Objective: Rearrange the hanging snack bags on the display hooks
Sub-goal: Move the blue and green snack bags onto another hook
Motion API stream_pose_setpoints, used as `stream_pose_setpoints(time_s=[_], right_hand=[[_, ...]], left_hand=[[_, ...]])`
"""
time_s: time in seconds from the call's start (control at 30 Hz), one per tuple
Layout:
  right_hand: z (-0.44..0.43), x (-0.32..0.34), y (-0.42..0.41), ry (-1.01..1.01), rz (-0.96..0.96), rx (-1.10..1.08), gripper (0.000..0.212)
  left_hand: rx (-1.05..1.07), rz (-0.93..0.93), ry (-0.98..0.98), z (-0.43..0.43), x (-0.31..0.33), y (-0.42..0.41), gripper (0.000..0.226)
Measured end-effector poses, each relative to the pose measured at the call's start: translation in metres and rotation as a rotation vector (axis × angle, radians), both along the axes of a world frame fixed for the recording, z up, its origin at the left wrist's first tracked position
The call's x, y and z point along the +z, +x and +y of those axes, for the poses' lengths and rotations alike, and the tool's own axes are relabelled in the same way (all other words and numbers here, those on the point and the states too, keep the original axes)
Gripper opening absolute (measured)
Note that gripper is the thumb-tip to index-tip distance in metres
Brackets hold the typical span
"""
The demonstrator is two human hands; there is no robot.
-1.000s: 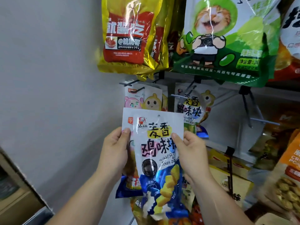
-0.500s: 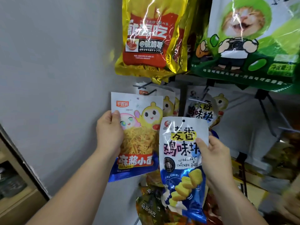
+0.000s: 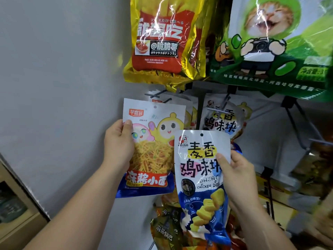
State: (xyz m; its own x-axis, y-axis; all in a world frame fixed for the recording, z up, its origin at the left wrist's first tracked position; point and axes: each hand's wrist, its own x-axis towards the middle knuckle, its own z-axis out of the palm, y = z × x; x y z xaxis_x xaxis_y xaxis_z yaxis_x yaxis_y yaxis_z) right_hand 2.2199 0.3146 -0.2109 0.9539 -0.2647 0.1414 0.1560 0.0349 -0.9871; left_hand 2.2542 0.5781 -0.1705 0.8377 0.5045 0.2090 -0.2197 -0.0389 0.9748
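My left hand grips the left edge of a white and blue noodle snack bag with two cartoon faces, held up just below and in front of a black display hook. My right hand grips the right edge of a white and blue chicken-piece snack bag, held lower and to the right, overlapping the noodle bag's corner. Behind them, more noodle bags hang on the left hook and a matching chicken-piece bag hangs on the neighbouring hook.
A large yellow fries bag and a green cat-print bag hang above. Dark snack bags hang below my hands. A grey wall is on the left. An empty black hook arm juts out at right, with blurred packets beyond.
The two bags were stacked together in both hands; now they are apart. My left hand has carried the noodle bag up and left toward the hook, my right holds the chicken-piece bag lower right.
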Motion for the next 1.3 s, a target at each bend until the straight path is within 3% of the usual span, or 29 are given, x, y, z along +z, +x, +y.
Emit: stream_pose_setpoints(time_s=[0.5,0.77,0.9,1.03,1.2,1.3], right_hand=[[-0.003,0.003,-0.006,0.050,0.008,-0.015,0.012],[-0.010,-0.001,-0.008,0.055,0.000,-0.054,0.015],[-0.015,-0.003,-0.008,0.047,-0.008,-0.075,0.016],[-0.016,-0.007,-0.009,-0.014,-0.007,-0.131,0.013],[-0.009,-0.007,-0.006,-0.064,-0.003,-0.181,0.015],[0.001,-0.005,-0.003,-0.074,-0.012,-0.120,0.013]], left_hand=[[0.023,0.062,0.022,-0.004,-0.001,0.028,0.028],[0.161,0.077,0.267,-0.024,-0.006,0.070,0.035],[0.222,0.077,0.295,-0.033,-0.015,0.081,0.032],[0.192,0.077,0.263,-0.039,-0.032,0.065,0.023],[0.143,0.008,0.261,-0.058,-0.059,0.010,0.045],[0.042,-0.054,0.260,-0.075,-0.070,-0.021,0.042]])
